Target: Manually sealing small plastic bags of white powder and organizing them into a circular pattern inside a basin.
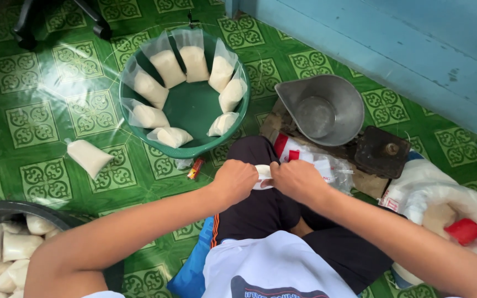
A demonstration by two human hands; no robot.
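I clamp both grips, left hand and right hand, on a small white bag over my lap, clear of the green basin where filled bags line the rim.

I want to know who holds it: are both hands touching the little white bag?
Touching. The head view shows the left hand and the right hand both pinching the small white bag between them.

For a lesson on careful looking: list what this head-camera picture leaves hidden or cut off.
- Small white bag: mostly covered by left hand and right hand.
- Dark round tub of white packets: cut by the left and bottom edges.
- Large white sack contents: largely hidden by its folds; frame cuts it.
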